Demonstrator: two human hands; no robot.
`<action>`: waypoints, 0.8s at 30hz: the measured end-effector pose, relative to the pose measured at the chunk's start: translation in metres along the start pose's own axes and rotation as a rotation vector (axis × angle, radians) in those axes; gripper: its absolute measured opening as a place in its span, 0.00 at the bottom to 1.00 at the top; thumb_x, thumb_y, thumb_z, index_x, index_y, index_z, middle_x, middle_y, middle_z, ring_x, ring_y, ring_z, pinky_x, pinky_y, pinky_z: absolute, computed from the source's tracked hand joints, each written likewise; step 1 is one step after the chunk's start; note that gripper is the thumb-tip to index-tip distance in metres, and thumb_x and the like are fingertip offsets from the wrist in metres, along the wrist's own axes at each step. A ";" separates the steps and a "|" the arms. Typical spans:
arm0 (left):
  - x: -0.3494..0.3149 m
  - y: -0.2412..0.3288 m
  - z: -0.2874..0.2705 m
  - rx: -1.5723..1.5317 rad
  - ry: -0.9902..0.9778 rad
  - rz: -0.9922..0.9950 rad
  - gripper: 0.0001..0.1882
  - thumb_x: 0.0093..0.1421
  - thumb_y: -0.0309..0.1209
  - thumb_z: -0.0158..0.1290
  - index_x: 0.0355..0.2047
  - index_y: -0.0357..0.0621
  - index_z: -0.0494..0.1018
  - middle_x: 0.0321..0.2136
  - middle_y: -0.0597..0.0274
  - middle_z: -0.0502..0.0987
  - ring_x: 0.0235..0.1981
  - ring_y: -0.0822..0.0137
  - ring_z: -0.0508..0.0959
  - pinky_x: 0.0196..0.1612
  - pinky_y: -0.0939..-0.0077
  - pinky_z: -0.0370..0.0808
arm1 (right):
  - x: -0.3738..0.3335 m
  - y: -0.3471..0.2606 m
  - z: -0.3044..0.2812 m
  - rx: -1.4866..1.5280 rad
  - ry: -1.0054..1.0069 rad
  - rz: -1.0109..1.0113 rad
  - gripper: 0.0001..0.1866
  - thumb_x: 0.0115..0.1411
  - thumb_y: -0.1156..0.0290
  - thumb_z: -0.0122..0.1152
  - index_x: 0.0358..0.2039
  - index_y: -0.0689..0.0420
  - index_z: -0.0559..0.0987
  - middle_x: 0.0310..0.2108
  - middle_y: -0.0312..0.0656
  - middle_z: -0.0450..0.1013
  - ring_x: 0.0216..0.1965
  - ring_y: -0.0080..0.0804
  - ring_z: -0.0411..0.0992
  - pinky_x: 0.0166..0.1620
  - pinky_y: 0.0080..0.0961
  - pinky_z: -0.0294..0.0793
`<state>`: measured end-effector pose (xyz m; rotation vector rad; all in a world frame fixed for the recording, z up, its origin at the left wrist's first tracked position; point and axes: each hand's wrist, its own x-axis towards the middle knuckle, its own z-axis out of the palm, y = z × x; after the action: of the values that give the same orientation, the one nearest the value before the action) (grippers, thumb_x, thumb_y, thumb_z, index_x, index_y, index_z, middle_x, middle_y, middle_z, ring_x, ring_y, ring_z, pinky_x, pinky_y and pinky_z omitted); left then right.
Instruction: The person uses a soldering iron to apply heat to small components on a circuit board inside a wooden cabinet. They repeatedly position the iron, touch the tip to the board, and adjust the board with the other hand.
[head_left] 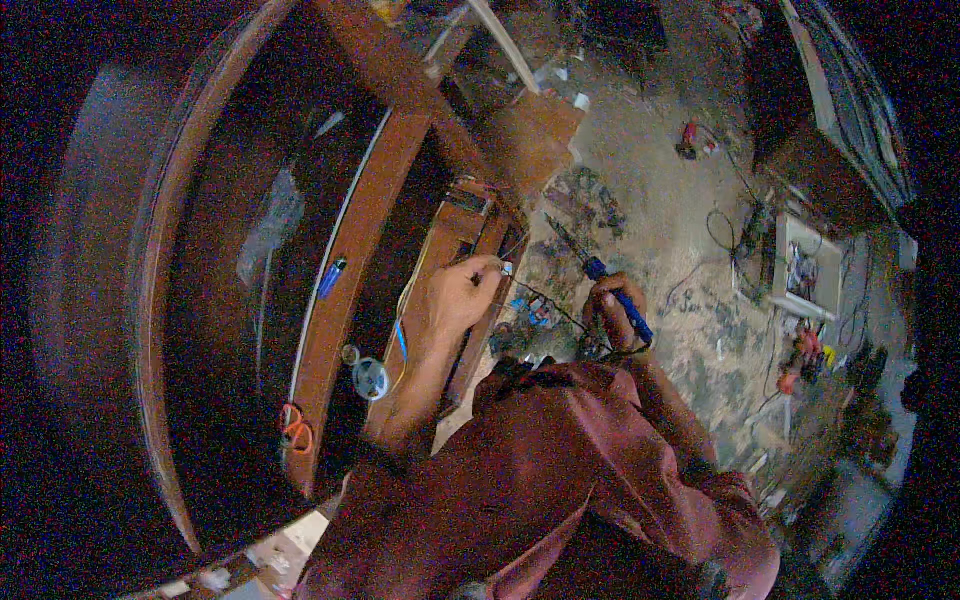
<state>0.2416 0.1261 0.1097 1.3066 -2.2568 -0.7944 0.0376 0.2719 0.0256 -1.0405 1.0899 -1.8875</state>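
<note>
Left hand (455, 295) is down on the wooden frame (455, 250), fingers pinched together on a thin wire (505, 262) right at the frame's right edge. Right hand (615, 305) hangs just right of the frame, fingers wrapped tight round the blue handle of a soldering iron (605, 280), the dark tip slanting up and left toward the frame but clear of the wire. A black cord runs from below the right hand back toward the frame's lower end.

Left of the frame, on the long brown plank (350, 280), lies a blue lighter (332, 277); lower down that plank sits a clear round reel (370, 378), and lower still a loop of orange wire (295, 432). A yellow wire (410, 300) trails along the frame's left side, under the left wrist.

Well right of the frame, on the dusty floor (660, 200), a red tool (690, 140) and a white tray (805, 270) of bits with cables around it.
</note>
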 end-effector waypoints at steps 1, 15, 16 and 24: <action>-0.002 0.003 -0.004 0.063 -0.033 -0.065 0.13 0.55 0.42 0.53 0.35 0.53 0.81 0.24 0.51 0.79 0.22 0.54 0.79 0.29 0.63 0.75 | -0.002 0.000 0.001 0.070 -0.020 0.011 0.13 0.61 0.60 0.53 0.36 0.58 0.69 0.21 0.39 0.68 0.16 0.26 0.67 0.21 0.24 0.69; -0.002 -0.005 -0.010 0.213 -0.019 0.128 0.15 0.55 0.45 0.50 0.36 0.56 0.80 0.26 0.54 0.80 0.26 0.50 0.80 0.32 0.56 0.76 | -0.007 0.022 -0.007 0.213 0.049 0.110 0.14 0.63 0.58 0.53 0.37 0.55 0.66 0.17 0.35 0.64 0.15 0.25 0.62 0.18 0.25 0.62; -0.002 -0.006 -0.007 0.225 -0.036 0.123 0.15 0.55 0.45 0.49 0.36 0.56 0.80 0.26 0.54 0.80 0.27 0.50 0.80 0.33 0.56 0.77 | -0.009 0.023 -0.009 0.242 0.040 0.107 0.14 0.64 0.58 0.53 0.37 0.55 0.66 0.16 0.35 0.64 0.14 0.25 0.61 0.18 0.25 0.62; -0.005 -0.012 -0.005 0.190 -0.078 0.017 0.16 0.55 0.44 0.51 0.37 0.53 0.80 0.27 0.52 0.80 0.30 0.50 0.80 0.35 0.59 0.77 | -0.007 0.025 -0.007 0.069 0.064 0.010 0.15 0.64 0.56 0.52 0.37 0.55 0.67 0.15 0.36 0.65 0.13 0.24 0.62 0.17 0.24 0.64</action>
<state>0.2549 0.1241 0.1051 1.3595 -2.4522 -0.6479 0.0386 0.2704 -0.0012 -0.9399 1.0566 -1.9483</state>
